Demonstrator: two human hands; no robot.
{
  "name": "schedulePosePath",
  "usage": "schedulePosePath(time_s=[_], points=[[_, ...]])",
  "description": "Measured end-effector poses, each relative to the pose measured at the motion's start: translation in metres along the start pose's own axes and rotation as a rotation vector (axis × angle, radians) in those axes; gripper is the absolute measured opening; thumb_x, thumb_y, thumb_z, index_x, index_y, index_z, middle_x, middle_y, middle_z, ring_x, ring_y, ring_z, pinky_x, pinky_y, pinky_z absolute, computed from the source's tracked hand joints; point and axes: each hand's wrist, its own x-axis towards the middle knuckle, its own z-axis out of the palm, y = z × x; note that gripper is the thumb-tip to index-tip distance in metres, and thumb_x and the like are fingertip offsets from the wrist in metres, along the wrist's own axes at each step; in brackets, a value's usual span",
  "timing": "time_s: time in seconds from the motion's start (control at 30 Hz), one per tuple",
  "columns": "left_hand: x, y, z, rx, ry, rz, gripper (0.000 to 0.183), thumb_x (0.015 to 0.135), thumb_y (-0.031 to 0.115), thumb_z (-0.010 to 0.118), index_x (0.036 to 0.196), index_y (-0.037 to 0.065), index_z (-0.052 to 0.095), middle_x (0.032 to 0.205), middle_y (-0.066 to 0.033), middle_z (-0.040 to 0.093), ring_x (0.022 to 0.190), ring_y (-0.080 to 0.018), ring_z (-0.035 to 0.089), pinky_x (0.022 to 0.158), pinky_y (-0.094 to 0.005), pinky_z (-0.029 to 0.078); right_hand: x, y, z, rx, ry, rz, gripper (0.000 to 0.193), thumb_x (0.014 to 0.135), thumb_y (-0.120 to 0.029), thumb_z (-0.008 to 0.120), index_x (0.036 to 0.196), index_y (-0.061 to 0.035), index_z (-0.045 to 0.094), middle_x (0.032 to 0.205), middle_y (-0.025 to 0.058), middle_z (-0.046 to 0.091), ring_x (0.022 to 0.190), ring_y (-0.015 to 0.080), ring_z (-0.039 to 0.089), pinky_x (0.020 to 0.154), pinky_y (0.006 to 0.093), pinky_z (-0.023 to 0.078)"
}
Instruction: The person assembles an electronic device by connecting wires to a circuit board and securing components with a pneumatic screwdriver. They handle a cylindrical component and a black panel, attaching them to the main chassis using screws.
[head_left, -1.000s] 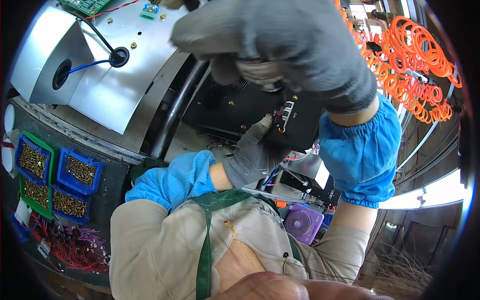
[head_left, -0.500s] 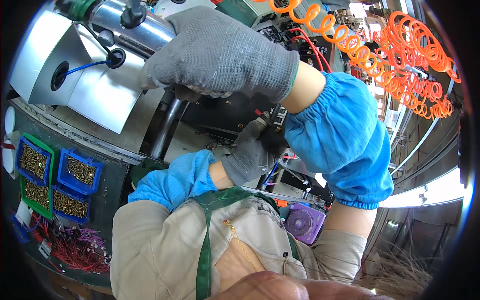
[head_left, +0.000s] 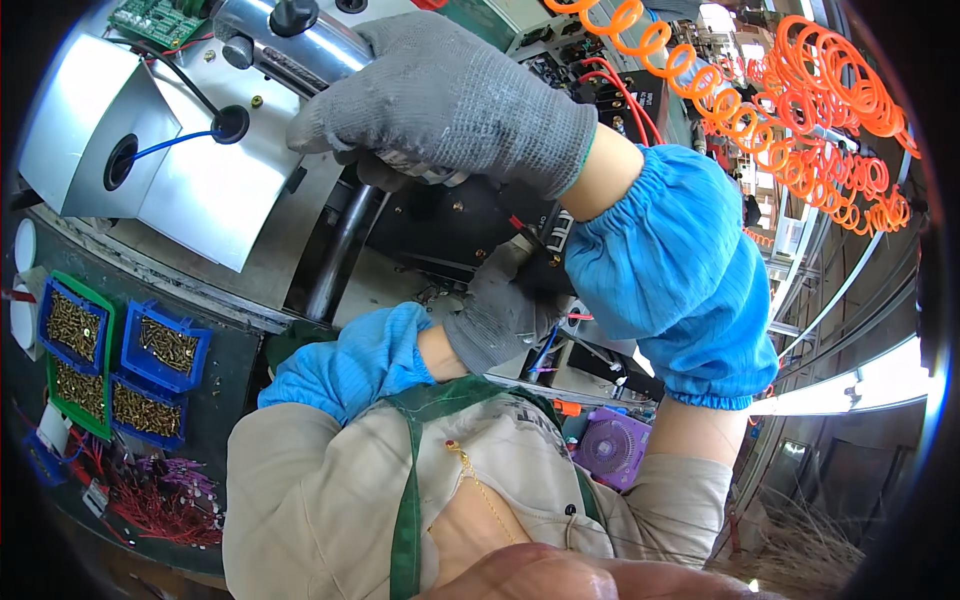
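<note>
While leaning over the bench, we are working with both hands in grey knit gloves and blue sleeve covers. Our right hand [head_left: 450, 100] is reaching up and across, its fingers curled down over the end of a metal cylinder [head_left: 300, 45] that is carrying black knobs; it is closing on something ribbed and pale beneath the palm (we cannot tell what that piece is). Our left hand [head_left: 500, 315] is sitting lower, in front of the chest, with its fingers bunched around a small black connector [head_left: 550, 240] where red wires are meeting the dark machine body [head_left: 440, 225]; how tightly it is gripping we cannot tell, since the right forearm is covering part of it.

Left of the cylinder, bent sheet-metal guards [head_left: 120, 140] are standing with a blue wire [head_left: 170, 145] running into a round hole, and a green circuit board [head_left: 155, 18] is lying at the top edge. Blue and green bins [head_left: 110, 365] of brass screws are resting at the bench's left side, with a tangle of red wires [head_left: 160, 495] just below them. Orange coiled hoses [head_left: 790, 90] are hanging at upper right, well apart from both hands. A purple fan [head_left: 610, 450] is sitting low, beside the right elbow.
</note>
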Motion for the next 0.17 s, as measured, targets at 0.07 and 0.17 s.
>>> schedulePosePath(time_s=[0.07,0.17], points=[[-0.005,-0.003,0.016,0.115,-0.023,0.065,0.039,0.088,0.029,0.054,0.118,0.006,0.050,0.111,-0.0114,0.057,0.106,-0.0251,0.056,0.093,-0.0410,0.048,-0.007,-0.016,-0.010,0.050,0.014,0.017,0.039,0.073,-0.033,0.065,0.086,0.0032,0.060,0.067,0.0074,0.060,0.055,0.0129,0.059,0.050,0.0252,0.050],[-0.021,0.001,0.028,0.454,0.050,-0.082,0.048,0.088,0.037,0.054,0.123,0.005,0.047,0.114,-0.0158,0.055,0.111,-0.0279,0.052,0.098,-0.0422,0.042,-0.034,-0.030,-0.027,0.116,0.092,0.030,0.033,0.076,-0.028,0.063,0.090,0.0014,0.057,0.070,0.0054,0.057,0.057,0.0111,0.057,0.051,0.0248,0.049]])
